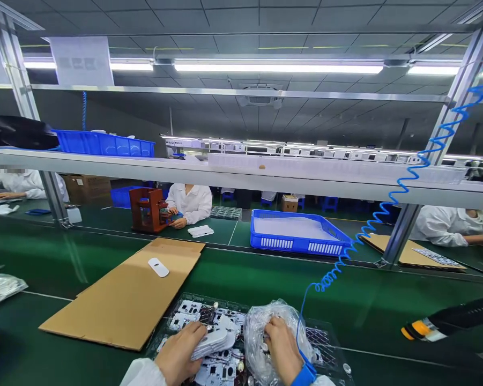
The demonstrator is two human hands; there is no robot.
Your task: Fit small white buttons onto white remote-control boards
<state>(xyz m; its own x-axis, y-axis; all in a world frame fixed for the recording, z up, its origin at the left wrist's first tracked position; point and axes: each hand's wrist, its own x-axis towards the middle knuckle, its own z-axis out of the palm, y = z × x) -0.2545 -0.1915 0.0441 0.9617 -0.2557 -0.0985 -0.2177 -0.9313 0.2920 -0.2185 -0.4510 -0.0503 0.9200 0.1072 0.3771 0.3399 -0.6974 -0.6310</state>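
My left hand (183,351) is closed on a fanned stack of white plastic parts (217,340), held just above a clear tray (191,311) of circuit boards. My right hand (281,346) reaches into a crumpled clear plastic bag (261,321) lying on the same tray. Its fingers are curled inside the bag, and whatever they hold is hidden. A blue wrist strap (305,375) on my right wrist leads to a blue coiled cord (402,187).
A cardboard sheet (124,300) with one white oval part (158,267) lies on the green belt at left. A blue crate (297,233) stands beyond. A black and orange power tool (446,321) lies at right. People in white coats work across the line.
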